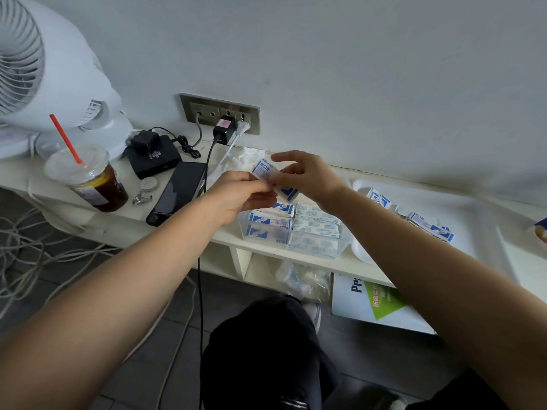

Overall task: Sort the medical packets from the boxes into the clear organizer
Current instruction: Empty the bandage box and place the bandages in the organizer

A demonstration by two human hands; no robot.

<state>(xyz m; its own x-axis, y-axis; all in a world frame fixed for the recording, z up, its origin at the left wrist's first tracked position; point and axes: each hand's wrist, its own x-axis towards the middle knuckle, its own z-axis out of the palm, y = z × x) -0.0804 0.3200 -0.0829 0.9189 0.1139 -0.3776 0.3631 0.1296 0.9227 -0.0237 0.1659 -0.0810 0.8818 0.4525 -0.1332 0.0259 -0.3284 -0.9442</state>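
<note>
Two hands: left hand (245, 196) and right hand (307, 176) both pinch one blue-and-white box (264, 170) in their fingers, just above the clear organizer (344, 245).
Done: the organizer already holds stacked boxes (270, 221) on its left side and loose packets (316, 226) on its right.
Left: more tray boxes (432, 229) lie on the white tray (479, 220) beside it; roughly midway, I judge.
Surface: white tabletop (127, 223) against a pale wall.
Room: fan (44, 69), iced drink (91, 182), phone (177, 190), wall sockets (220, 113); cables (23, 247) on the floor.
</note>
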